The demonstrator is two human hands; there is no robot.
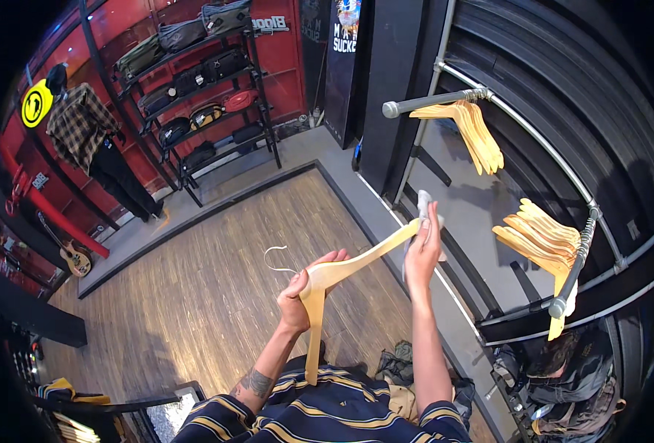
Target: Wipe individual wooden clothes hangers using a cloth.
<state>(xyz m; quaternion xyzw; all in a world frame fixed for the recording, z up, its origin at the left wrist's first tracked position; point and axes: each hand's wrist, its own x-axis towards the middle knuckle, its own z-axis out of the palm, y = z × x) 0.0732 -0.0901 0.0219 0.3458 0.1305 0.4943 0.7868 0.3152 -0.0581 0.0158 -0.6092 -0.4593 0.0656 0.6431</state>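
Observation:
A pale wooden clothes hanger (pixel 362 259) with a metal hook is held up in front of my chest. My left hand (pixel 297 299) is closed around its middle, just below the hook, and one arm of the hanger points down toward my striped shirt. At the tip of the other arm, my right hand (pixel 424 251) grips a whitish-grey cloth (pixel 423 203) pressed against the wood. The fingers of that hand are partly hidden behind the cloth and hanger.
To the right, a metal pipe rack (pixel 519 100) carries two groups of wooden hangers (pixel 469 133). Backpacks (pixel 578 380) lie below it. At the far left stand a shelf of bags (pixel 194 77), a dressed mannequin (pixel 94 140) and a guitar (pixel 74 258). Crumpled clothing (pixel 397 362) lies near my feet.

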